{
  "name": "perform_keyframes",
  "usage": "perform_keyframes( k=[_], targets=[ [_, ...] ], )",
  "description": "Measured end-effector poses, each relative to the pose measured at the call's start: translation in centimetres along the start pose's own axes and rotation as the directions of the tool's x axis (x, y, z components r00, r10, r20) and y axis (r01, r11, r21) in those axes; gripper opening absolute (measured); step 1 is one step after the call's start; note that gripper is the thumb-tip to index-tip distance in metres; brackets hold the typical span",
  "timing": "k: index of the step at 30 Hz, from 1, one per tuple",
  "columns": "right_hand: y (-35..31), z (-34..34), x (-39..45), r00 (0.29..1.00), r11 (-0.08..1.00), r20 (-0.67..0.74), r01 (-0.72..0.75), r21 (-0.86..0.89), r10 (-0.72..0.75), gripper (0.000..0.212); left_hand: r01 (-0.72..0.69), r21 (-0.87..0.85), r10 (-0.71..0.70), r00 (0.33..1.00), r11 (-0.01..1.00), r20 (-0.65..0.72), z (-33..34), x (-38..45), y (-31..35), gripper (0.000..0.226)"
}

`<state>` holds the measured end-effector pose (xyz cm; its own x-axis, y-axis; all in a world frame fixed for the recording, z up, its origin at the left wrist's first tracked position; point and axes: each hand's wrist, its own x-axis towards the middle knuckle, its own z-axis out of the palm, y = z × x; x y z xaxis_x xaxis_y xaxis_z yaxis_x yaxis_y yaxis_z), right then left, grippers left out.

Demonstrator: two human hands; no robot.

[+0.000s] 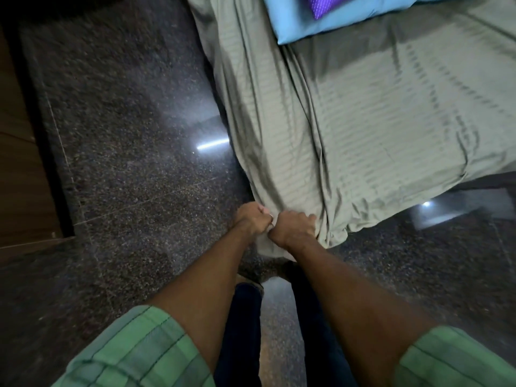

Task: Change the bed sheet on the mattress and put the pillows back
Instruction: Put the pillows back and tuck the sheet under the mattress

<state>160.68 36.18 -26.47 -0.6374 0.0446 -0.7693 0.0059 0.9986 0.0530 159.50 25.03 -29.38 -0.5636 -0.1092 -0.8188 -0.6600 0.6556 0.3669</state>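
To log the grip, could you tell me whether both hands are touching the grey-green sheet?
Touching. The head view shows the left hand and right hand fisted around bunched fabric at the corner of the grey-green sheet.

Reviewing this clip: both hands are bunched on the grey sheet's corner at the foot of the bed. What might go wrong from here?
1. The left hand and right hand grip the grey sheet at one corner only, so a hard pull may skew or wrinkle it further.
2. The blue pillow lies on the sheet and may be dragged along.
3. The sheet's corner hangs near the dark floor and may pick up dirt.
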Motion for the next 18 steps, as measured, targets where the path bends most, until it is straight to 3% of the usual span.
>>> perform_keyframes(
  k=[2, 5, 18],
  targets=[
    [-0.6, -1.7, -1.0, 0.997, 0.991, -0.071, 0.010, 0.132, -0.001, 0.040, -0.053, 0.002, 0.053, 0.997, 0.999, 0.049, -1.9, -1.5, 0.6, 0.017],
    [-1.8, -5.0, -3.5, 0.993, 0.964, -0.120, 0.015, 0.265, 0.017, 0.035, -0.101, 0.037, 0.102, 0.995, 0.994, -0.006, -6.3, -4.2, 1.6, 0.014],
    [-9.1, -24.1, -8.9, 0.967, 0.778, -0.214, 0.027, 0.628, 0.140, 0.033, -0.295, 0.231, 0.321, 0.944, 0.927, -0.083, -26.0, -9.6, 8.2, 0.018]
  ],
)
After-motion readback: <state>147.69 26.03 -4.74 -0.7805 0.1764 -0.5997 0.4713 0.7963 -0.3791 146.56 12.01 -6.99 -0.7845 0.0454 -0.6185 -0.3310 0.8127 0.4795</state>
